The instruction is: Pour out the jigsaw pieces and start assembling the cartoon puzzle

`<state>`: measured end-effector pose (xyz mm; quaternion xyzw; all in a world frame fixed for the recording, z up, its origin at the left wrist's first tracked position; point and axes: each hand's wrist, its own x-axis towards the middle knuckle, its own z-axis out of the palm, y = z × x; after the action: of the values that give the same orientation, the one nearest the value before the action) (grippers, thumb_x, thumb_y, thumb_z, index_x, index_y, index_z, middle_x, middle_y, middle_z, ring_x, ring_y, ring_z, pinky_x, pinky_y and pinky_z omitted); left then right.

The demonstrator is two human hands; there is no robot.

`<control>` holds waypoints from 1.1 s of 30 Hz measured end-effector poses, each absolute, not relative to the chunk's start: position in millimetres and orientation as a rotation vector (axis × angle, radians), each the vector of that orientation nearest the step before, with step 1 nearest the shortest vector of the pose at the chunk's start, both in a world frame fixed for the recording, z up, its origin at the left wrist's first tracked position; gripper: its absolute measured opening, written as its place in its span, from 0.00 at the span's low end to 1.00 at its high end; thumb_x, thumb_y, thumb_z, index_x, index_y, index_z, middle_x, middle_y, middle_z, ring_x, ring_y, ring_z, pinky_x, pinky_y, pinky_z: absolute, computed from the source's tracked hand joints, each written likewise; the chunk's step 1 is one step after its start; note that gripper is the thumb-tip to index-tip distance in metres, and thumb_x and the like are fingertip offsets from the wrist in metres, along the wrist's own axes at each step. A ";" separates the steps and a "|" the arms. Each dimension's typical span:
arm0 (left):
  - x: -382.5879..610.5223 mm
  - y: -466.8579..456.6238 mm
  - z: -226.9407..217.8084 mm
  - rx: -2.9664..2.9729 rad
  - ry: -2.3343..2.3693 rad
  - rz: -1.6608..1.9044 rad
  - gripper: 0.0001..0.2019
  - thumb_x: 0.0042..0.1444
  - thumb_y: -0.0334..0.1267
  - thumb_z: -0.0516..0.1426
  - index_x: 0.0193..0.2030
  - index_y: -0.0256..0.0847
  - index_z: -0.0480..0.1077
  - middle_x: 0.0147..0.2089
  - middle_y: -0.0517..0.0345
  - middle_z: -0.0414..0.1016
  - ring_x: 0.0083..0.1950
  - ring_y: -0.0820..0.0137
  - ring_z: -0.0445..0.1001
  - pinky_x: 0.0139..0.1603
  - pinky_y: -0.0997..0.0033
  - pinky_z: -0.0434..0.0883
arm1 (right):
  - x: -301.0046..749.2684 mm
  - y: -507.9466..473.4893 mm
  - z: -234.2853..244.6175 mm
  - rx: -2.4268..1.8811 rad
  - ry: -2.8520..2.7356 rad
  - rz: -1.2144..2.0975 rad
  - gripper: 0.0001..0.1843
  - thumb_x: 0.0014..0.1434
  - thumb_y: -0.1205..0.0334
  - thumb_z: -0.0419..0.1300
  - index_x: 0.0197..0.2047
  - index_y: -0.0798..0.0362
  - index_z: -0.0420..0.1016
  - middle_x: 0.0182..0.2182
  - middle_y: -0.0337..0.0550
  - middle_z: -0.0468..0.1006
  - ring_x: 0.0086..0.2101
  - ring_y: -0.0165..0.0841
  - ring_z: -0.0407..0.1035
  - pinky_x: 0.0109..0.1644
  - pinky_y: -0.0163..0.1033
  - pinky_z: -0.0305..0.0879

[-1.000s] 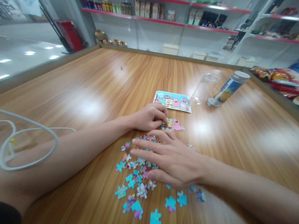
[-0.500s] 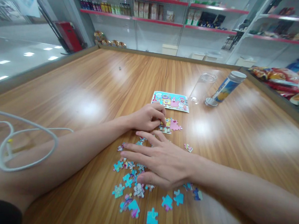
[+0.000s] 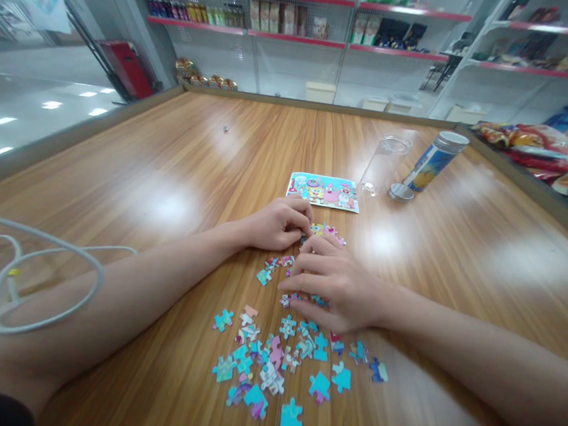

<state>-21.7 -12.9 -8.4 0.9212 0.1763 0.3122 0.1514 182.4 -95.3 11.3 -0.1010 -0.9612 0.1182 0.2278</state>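
My left hand (image 3: pixel 281 223) rests on the table with its fingers curled. Its fingertips press at the left edge of a small joined section of jigsaw puzzle (image 3: pixel 330 231), which shows yellow and pink cartoon figures. My right hand (image 3: pixel 334 279) lies just nearer, its fingers bent and apart over loose pieces and partly covering the joined section. No piece shows in its fingers. Loose jigsaw pieces (image 3: pixel 291 417), mostly light blue, are scattered in front of me. Beyond my left hand lies a picture card (image 3: pixel 329 192) with cartoon characters.
A clear plastic tube (image 3: pixel 384 162) and a blue and yellow canister (image 3: pixel 435 162) stand at the back right, with a round metal lid (image 3: pixel 401 192) near them. A white cable (image 3: pixel 51 232) loops over my left forearm. Stocked shelves (image 3: pixel 295 38) stand beyond the table (image 3: pixel 178 163).
My right hand has moved forward and right, off the middle of the loose pieces, uncovering many of them, and its fingers have drawn in. The left hand stays in nearly the same place.
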 end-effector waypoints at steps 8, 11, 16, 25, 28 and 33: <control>-20.6 -13.0 -9.1 2.647 0.523 0.902 0.15 0.50 0.24 0.53 0.33 0.40 0.80 0.38 0.53 0.75 0.40 0.70 0.71 0.46 0.67 0.71 | 183.1 -97.1 14.7 -0.230 -2.735 0.427 0.10 0.66 0.61 0.57 0.41 0.51 0.80 0.38 0.44 0.74 0.41 0.36 0.59 0.48 0.44 0.56; -20.7 -12.7 -9.5 2.648 0.527 0.902 0.15 0.50 0.24 0.53 0.33 0.41 0.80 0.38 0.53 0.75 0.41 0.69 0.71 0.47 0.67 0.71 | 184.2 -96.6 13.9 -0.213 -2.734 0.398 0.10 0.66 0.58 0.57 0.42 0.52 0.80 0.40 0.45 0.73 0.41 0.36 0.60 0.49 0.45 0.56; -21.2 -12.6 -9.6 2.653 0.517 0.901 0.15 0.49 0.23 0.54 0.34 0.40 0.81 0.38 0.52 0.74 0.41 0.69 0.71 0.47 0.65 0.71 | 183.4 -97.6 16.2 -0.354 -2.769 0.294 0.20 0.63 0.45 0.60 0.42 0.56 0.77 0.38 0.46 0.73 0.40 0.37 0.61 0.48 0.45 0.56; -20.8 -12.9 -8.6 2.646 0.512 0.904 0.16 0.49 0.23 0.53 0.34 0.41 0.81 0.38 0.53 0.74 0.41 0.69 0.71 0.47 0.65 0.71 | 186.2 -95.9 16.9 -0.296 -2.818 0.372 0.14 0.64 0.51 0.61 0.38 0.54 0.75 0.35 0.43 0.73 0.38 0.36 0.60 0.46 0.43 0.55; -20.8 -13.5 -8.1 2.641 0.518 0.898 0.16 0.49 0.23 0.53 0.34 0.41 0.81 0.38 0.53 0.74 0.41 0.69 0.71 0.47 0.65 0.71 | 188.1 -95.9 18.6 -0.291 -2.834 0.436 0.10 0.62 0.56 0.63 0.40 0.54 0.73 0.37 0.43 0.73 0.40 0.36 0.60 0.48 0.44 0.55; -20.8 -13.5 -8.2 2.640 0.507 0.901 0.15 0.48 0.23 0.54 0.34 0.41 0.81 0.38 0.53 0.74 0.41 0.69 0.71 0.47 0.65 0.71 | 186.5 -98.0 20.7 -0.343 -2.848 0.451 0.06 0.61 0.61 0.63 0.39 0.54 0.73 0.35 0.42 0.73 0.39 0.36 0.60 0.47 0.43 0.55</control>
<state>-20.8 -13.5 -8.2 0.9203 0.1767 0.3140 0.1527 186.5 -98.0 20.7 -0.1174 -0.9738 0.1543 0.1185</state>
